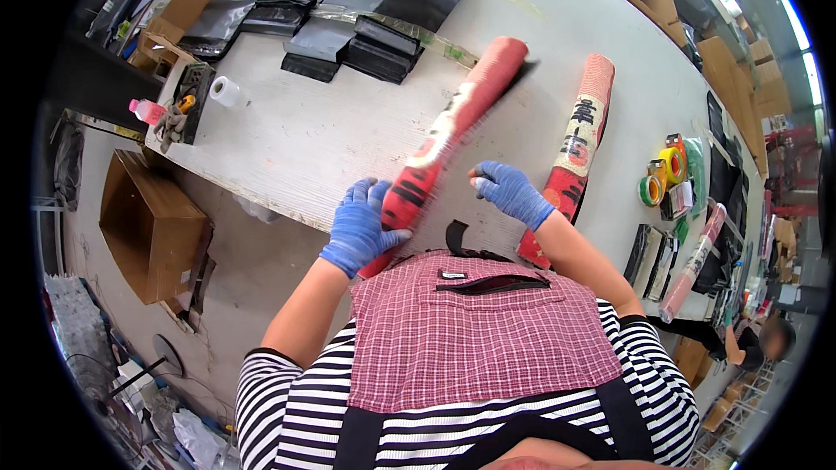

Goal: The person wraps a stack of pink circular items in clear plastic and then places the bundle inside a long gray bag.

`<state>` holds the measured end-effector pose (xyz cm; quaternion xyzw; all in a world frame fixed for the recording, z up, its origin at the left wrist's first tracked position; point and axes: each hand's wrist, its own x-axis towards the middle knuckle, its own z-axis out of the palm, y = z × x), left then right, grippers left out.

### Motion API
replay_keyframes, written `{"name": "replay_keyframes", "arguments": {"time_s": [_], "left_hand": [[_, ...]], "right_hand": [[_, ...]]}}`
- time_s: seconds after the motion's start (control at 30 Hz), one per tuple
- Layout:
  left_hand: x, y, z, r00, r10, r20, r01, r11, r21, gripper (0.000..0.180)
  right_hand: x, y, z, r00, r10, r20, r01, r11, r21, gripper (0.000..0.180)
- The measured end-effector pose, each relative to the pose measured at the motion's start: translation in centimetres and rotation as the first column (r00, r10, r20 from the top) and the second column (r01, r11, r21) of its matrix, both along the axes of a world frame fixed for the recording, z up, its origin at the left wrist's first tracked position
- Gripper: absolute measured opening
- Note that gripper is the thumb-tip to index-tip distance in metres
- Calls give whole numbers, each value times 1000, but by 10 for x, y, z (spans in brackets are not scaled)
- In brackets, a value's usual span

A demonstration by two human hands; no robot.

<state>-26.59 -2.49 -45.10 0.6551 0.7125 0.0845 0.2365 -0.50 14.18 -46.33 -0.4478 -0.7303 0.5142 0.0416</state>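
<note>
A rolled red mat [442, 135] with cream patches and dark markings lies slantwise on the table, slightly blurred. Around its near end my left hand [355, 224], in a blue glove, is closed with the thumb on the near side. My right hand [512, 191], gloved the same way, hovers just right of that roll with its fingers curled together; whether something small sits in the fingertips cannot be made out. Further right lies a second rolled red mat [578, 135], its near part passing behind my right hand and wrist. A curved black strip [455, 235] stands up by my apron.
Black and grey plastic bags [348, 0] are spread at the far left of the white table [287, 139]. A white roll [225, 91] and a dark tray [193, 91] sit at its left edge. Tape dispensers [664, 170] and a wrapped roll [694, 261] lie right. A cardboard box [152, 226] stands below left.
</note>
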Motion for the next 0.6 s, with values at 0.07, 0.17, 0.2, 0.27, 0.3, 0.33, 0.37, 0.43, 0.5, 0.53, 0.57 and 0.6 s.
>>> {"name": "replay_keyframes", "arguments": {"time_s": [0.07,0.17,0.2,0.27,0.3,0.33,0.37,0.43,0.5,0.53,0.57,0.6], "left_hand": [[12,-1,-28,943,230,240,-248,968,48,100],[19,12,-29,952,179,249,-144,978,-153,98],[22,14,-29,963,130,236,-103,987,-124,96],[30,14,-26,969,136,207,-102,980,-169,95],[32,12,-25,981,123,147,-101,983,-151,94],[35,11,-26,990,110,86,-98,986,-133,93],[38,9,-26,990,112,88,-100,985,-137,93],[43,7,-27,994,105,-1,-105,987,-121,92],[47,6,-28,995,99,-22,-100,989,-105,92],[49,6,-27,995,89,-43,-93,992,-88,92],[49,8,-27,995,93,-40,-96,991,-88,92],[47,9,-22,994,104,-17,-106,987,-121,91]], "right_hand": [[-1,1,2,1000,-10,26,10,1000,-10,26],[3,2,1,1000,-21,-11,22,996,91,26],[2,2,1,998,-38,-53,45,989,138,26],[2,6,-2,995,-52,-85,66,981,182,27],[-1,9,-4,999,-7,-41,19,955,297,29],[-5,10,-4,999,33,7,-34,913,406,33],[-9,11,-5,999,35,9,-36,915,402,33],[-28,9,7,953,143,266,-288,699,655,43],[-43,14,-2,927,197,319,-372,595,713,46],[-45,15,-6,896,239,375,-445,477,758,48],[-43,15,-9,894,243,377,-449,476,756,48],[-42,13,-9,864,259,431,-503,431,749,46]]}}
